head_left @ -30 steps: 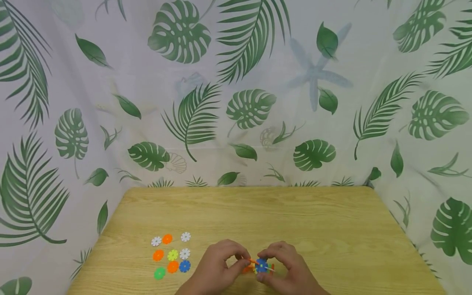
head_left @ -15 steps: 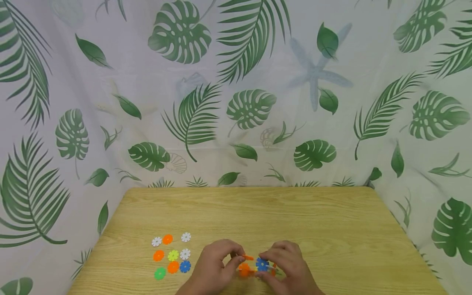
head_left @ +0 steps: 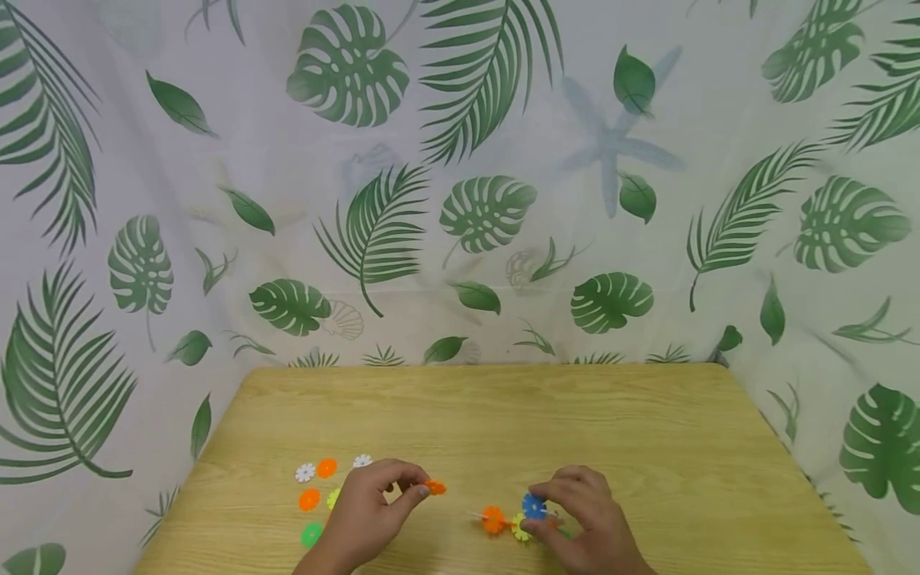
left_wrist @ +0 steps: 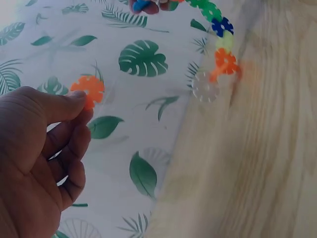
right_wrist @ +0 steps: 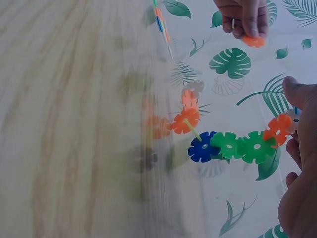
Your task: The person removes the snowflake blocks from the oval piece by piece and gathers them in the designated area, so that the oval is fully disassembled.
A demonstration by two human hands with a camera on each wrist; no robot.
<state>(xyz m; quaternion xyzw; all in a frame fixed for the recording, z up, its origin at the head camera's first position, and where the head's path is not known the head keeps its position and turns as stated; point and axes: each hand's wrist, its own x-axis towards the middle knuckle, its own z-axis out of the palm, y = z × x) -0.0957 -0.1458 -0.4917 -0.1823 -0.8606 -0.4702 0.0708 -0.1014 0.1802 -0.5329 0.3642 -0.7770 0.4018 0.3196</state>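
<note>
My left hand (head_left: 374, 507) pinches an orange notched disc (head_left: 435, 486) between thumb and fingertips, raised over the table. In the left wrist view that orange disc (left_wrist: 89, 91) shows its notches, apart from the chain. My right hand (head_left: 591, 511) grips a chain of linked notched discs by its blue disc (head_left: 533, 505). The right wrist view shows the chain running from the hand through an orange disc (right_wrist: 278, 130), green discs (right_wrist: 257, 147), a dark blue disc (right_wrist: 203, 147) and more orange. A pale translucent disc (left_wrist: 205, 87) ends it. Part of the chain is hidden behind the right fingers.
Loose discs lie at the left of the wooden table (head_left: 460, 423), among them a white one (head_left: 305, 473), an orange one (head_left: 310, 500) and a green one (head_left: 311, 534). My left hand hides some. A leaf-print cloth (head_left: 489, 335) hangs behind the table.
My left hand has drawn away leftward from the chain with the orange disc and now covers some loose discs. The right hand has shifted slightly right with the chain, exposing more of it.
</note>
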